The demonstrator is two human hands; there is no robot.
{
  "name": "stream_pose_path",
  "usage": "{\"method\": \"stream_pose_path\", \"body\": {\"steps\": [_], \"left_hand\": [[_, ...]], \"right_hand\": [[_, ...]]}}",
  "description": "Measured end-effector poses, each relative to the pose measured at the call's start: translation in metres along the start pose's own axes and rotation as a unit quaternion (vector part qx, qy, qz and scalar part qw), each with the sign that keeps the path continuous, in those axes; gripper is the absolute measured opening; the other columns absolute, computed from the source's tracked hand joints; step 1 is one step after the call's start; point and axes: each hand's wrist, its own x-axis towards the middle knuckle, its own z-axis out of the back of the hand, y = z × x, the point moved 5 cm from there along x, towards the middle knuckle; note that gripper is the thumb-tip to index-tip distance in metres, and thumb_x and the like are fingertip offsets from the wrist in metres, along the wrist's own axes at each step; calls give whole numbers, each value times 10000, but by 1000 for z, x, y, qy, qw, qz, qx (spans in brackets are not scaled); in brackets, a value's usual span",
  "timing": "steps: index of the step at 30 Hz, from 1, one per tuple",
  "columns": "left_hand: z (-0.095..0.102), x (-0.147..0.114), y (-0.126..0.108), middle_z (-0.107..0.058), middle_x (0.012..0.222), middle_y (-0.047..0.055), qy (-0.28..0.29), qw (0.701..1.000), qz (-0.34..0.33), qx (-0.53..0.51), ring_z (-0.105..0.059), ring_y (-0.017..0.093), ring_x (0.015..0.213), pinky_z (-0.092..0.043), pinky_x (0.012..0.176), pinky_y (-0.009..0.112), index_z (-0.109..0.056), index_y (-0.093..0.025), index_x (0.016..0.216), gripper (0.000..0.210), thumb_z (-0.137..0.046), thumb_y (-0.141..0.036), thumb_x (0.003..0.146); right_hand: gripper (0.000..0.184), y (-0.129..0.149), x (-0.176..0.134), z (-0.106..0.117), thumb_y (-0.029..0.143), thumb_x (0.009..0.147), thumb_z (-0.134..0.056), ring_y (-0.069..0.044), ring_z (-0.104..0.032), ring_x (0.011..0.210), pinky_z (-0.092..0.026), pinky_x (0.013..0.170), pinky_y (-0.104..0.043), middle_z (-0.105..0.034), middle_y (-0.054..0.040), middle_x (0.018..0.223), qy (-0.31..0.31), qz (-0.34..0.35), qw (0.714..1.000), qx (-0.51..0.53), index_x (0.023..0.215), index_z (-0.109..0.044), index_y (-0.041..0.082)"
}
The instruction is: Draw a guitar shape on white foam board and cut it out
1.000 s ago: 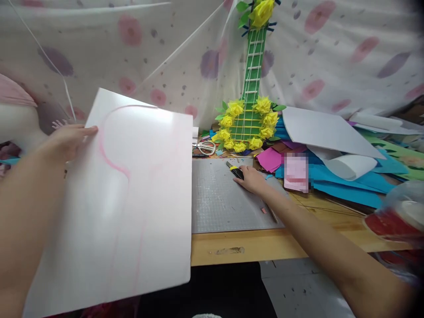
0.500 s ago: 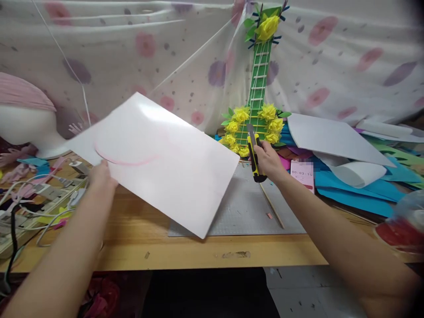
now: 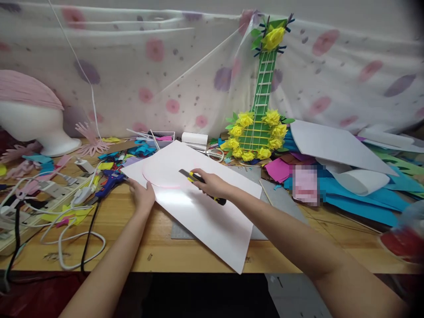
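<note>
Right fingers clenched round cutter, above white board; left fingers at board's edge, grip unclear.

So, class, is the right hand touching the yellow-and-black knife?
Touching: the head view shows the right hand wrapped around the knife, its ends showing either side.

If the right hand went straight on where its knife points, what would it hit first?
Probably the white board, which lies beneath the right hand and its utility knife; the gap is unclear. If they passed above it, perhaps the blue scraps beyond.
</note>
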Motion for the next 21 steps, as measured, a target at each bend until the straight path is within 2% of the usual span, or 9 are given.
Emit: {"method": "stream_pose_path", "body": {"steps": [2,3,5,8,13,15,16,18,21], "left_hand": [[4,-6,-4,-188,1470,259,-4,998,-51,39,-233,288,1377,-257,1109,407,-273,-24,1386,655,-497,-100,775],[6,-8,-6,-173,1482,236,-1,997,-72,41,-198,269,1391,-240,1120,383,-279,-34,1388,633,-457,-76,782],[9,-10,-10,-295,1440,204,5,992,-116,40,-256,235,1372,-253,1118,358,-335,-56,1367,583,-382,-36,787],[9,-4,-8,-475,1324,179,35,987,-144,65,-392,228,1295,-309,1091,371,-399,-75,1333,538,-331,-31,801],[-8,6,6,-503,1318,190,147,959,-167,178,-366,277,1314,-241,1106,477,-442,-66,1310,497,-325,-66,827],[-13,3,8,-503,1321,182,170,951,-175,191,-362,270,1318,-229,1109,475,-449,-74,1305,495,-316,-64,828],[-13,2,6,-494,1330,175,166,951,-182,189,-360,264,1319,-244,1105,459,-459,-82,1297,488,-323,-71,828],[-6,-1,1,-474,1342,170,118,959,-181,185,-370,265,1307,-289,1083,430,-490,-102,1264,452,-373,-116,827],[12,-1,-1,-525,1251,185,34,973,-100,207,-448,295,1229,-368,1008,433,-518,-118,1204,414,-476,-221,805]], "right_hand": [[423,12,15,-13,328,887,-453,-170,-628,772,-440,663,-254,-668,-61,977,6,44,995,-85,1303,-409,265],[427,17,23,-19,329,888,-454,-188,-627,846,-432,703,-266,-664,-72,1036,7,64,991,-120,1307,-411,257],[432,26,37,-30,328,894,-446,-205,-615,931,-413,747,-276,-651,-82,1108,13,93,981,-168,1316,-404,246],[419,36,52,-47,354,907,-420,-205,-619,930,-400,732,-269,-654,-83,1111,35,111,971,-209,1311,-405,243],[390,47,57,-70,383,930,-352,-215,-628,894,-401,691,-277,-672,-89,1041,57,140,950,-273,1292,-407,248],[377,46,57,-76,366,938,-326,-215,-631,876,-404,679,-280,-671,-91,1023,53,137,945,-292,1289,-403,253],[375,44,57,-77,368,941,-310,-215,-631,870,-406,671,-281,-670,-92,1016,50,132,945,-297,1286,-403,252],[381,42,56,-79,379,945,-280,-217,-631,863,-408,656,-282,-669,-91,1001,43,120,946,-297,1280,-403,246],[368,40,55,-79,349,942,-274,-219,-630,852,-409,641,-285,-666,-86,992,40,110,949,-294,1270,-405,244]]}}
